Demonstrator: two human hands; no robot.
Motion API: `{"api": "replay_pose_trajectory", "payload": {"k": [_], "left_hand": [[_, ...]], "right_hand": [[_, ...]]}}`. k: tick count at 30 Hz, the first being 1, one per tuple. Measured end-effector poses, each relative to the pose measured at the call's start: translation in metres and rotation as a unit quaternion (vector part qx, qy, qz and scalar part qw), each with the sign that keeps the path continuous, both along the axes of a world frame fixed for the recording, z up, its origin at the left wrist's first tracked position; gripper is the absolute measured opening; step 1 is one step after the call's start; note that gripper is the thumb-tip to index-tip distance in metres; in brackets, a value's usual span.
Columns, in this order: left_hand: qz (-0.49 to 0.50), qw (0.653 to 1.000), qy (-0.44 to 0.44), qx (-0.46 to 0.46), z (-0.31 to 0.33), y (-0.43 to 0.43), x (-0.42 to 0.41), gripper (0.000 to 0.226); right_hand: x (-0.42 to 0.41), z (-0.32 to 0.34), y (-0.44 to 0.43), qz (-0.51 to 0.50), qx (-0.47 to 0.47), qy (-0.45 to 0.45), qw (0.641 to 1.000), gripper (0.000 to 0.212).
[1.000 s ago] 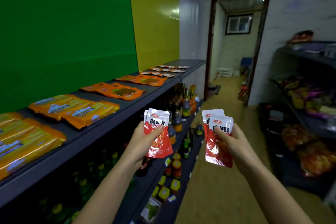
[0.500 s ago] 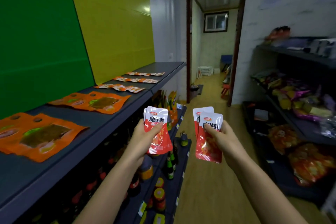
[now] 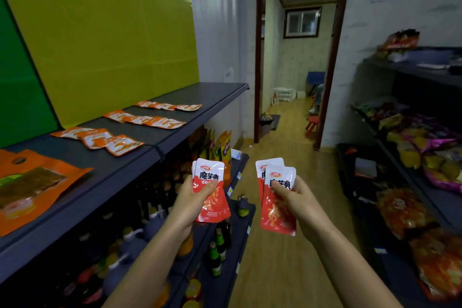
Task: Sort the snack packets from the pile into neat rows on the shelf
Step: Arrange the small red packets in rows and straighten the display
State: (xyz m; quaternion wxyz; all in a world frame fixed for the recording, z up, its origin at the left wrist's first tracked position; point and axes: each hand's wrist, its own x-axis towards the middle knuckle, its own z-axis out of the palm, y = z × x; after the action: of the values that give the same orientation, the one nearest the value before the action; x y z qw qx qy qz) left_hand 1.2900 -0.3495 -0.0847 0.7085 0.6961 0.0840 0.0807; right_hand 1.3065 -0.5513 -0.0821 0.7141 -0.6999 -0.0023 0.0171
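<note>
My left hand grips a small stack of red and white snack packets, held upright over the aisle beside the shelf's front edge. My right hand holds two more red and white packets, fanned one over the other. On the dark top shelf to the left lie three rows of small orange and white packets: a near row, a middle row and a far row. A large orange packet lies flat at the near left of the shelf.
Lower shelves on the left hold bottles and jars. A green and yellow wall backs the shelf. On the right stands another rack with mixed snack bags. A wooden-floored aisle leads to an open doorway.
The view has moved forward along the shelf: the yellow and large orange packets slid out to the left, and the small orange rows are now close. Both hands still hold their packets.
</note>
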Motion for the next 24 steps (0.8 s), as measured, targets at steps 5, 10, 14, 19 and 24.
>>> {"api": "replay_pose_trajectory", "payload": {"k": [5, 10, 14, 19, 24], "left_hand": [[0.043, 0.999, -0.014, -0.004, 0.015, -0.028, 0.088, 0.034], [0.086, 0.996, -0.033, -0.023, 0.023, -0.044, 0.157, 0.035], [0.122, 0.992, -0.029, -0.023, 0.022, -0.047, 0.203, 0.034], [0.144, 0.989, -0.030, -0.004, 0.023, -0.042, 0.270, 0.036], [0.163, 0.984, -0.073, -0.019, 0.049, -0.026, 0.346, 0.025]], "right_hand": [[0.099, 0.020, -0.033, 0.033, 0.007, -0.019, 0.999, 0.017], [0.187, 0.021, -0.045, 0.074, 0.018, -0.015, 0.997, 0.019], [0.244, 0.016, -0.037, 0.126, 0.025, 0.004, 0.992, 0.024], [0.316, 0.019, -0.019, 0.187, 0.041, 0.016, 0.981, 0.028], [0.396, 0.042, 0.016, 0.228, 0.050, -0.022, 0.972, 0.030]]}}
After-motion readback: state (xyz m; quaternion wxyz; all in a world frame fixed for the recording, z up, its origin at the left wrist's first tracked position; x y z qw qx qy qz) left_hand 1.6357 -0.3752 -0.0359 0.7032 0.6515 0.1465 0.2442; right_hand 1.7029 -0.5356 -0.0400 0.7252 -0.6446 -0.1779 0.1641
